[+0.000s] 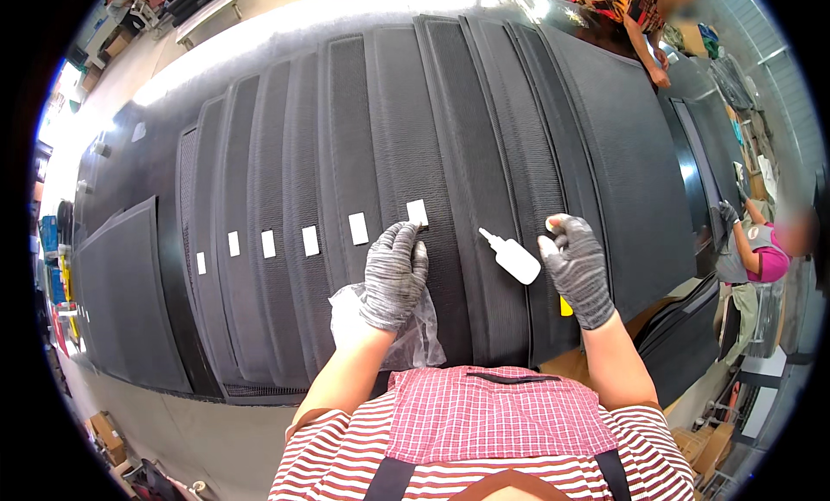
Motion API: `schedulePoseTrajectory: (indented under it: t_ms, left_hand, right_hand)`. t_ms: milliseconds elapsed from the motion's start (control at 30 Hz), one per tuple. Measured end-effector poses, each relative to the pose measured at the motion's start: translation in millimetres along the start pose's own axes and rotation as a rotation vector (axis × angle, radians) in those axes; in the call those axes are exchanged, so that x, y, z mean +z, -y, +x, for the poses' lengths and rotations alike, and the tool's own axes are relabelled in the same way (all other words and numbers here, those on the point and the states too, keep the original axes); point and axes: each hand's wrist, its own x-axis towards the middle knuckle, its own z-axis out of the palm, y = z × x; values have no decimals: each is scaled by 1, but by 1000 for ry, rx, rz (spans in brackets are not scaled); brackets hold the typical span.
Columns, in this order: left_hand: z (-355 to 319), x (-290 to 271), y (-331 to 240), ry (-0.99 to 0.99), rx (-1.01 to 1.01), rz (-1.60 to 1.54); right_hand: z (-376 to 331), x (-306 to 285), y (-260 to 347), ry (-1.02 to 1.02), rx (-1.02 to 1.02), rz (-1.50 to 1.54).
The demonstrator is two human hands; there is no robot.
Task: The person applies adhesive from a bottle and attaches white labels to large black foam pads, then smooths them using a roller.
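Note:
My left hand (394, 276), in a grey knit glove, has its fingers pressed together at the lower edge of a white label (418, 213) on a black ribbed mat (406, 129). A crumpled clear plastic bag (419, 332) lies under that wrist. My right hand (577, 272), gloved alike, is raised with curled fingers, thumb and forefinger apart and nothing visible between them. Just left of it, a white squeeze bottle (517, 261) with a narrow nozzle lies on the mats. To the left, several mats each carry a white label (359, 229).
Overlapping black mats cover the long table (259, 34). A yellow piece (566, 306) shows beneath my right hand. One co-worker (635, 17) stands across the table at the far right; another, in a pink top (761, 250), is at the right. Cardboard boxes (108, 436) stand on the floor, lower left.

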Motion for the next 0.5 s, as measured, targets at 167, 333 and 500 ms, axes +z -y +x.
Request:
schedulePoseTrajectory:
  t_ms: [167, 333, 500]
  left_hand:
    - [-1, -2, -6, 45, 2, 135]
    - [3, -3, -11, 52, 16, 147]
    - [3, -2, -9, 76, -14, 160]
  right_hand:
    - [-51, -23, -43, 246, 248, -297]
    - [-76, -23, -43, 237, 423, -158]
    - [-56, -26, -8, 114, 650, 429]
